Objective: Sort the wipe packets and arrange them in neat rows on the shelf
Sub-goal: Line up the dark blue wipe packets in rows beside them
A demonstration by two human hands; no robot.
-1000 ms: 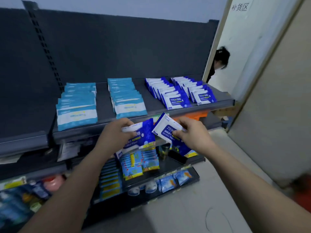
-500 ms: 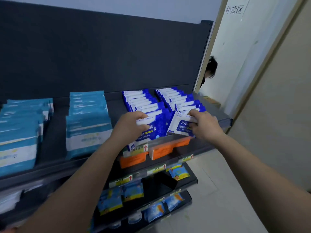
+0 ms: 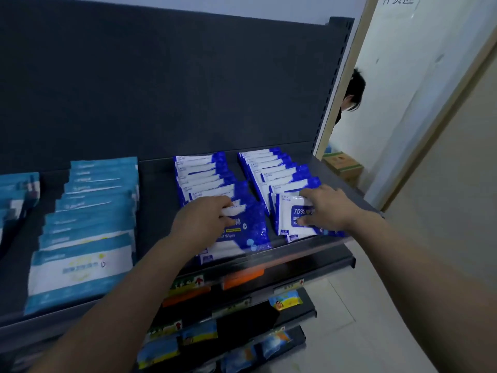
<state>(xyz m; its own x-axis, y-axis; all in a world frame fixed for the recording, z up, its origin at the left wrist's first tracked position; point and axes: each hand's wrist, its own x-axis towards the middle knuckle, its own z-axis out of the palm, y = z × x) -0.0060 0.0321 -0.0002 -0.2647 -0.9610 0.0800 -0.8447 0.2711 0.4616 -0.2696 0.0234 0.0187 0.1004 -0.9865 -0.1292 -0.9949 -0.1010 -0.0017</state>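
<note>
1. The teal rows (image 3: 88, 224) lay neat at the left of the shelf (image 3: 156, 205).
2. My left hand (image 3: 200, 223) pinched the top edge of a blue packet (image 3: 250, 227), seating it at its row's near end.
3. My right hand (image 3: 326, 208) clamped a white-faced packet (image 3: 289, 219), squaring it against the rightmost row.

Behind the fingers (image 3: 313, 193) rises a dark grey back panel (image 3: 188, 90), with a strip of pale wall (image 3: 242, 8) above it. To their right a tan door frame (image 3: 355, 49) slants up, and past it are a white wall (image 3: 403, 76), a paper sign (image 3: 398, 0), a person's head (image 3: 355, 90) and a cardboard box (image 3: 343, 165). Below the fingers lie lower shelves (image 3: 306, 310) and a pale floor (image 3: 349, 340). A beige wall (image 3: 457, 211) stands far right. The light is dim and bluish.
</note>
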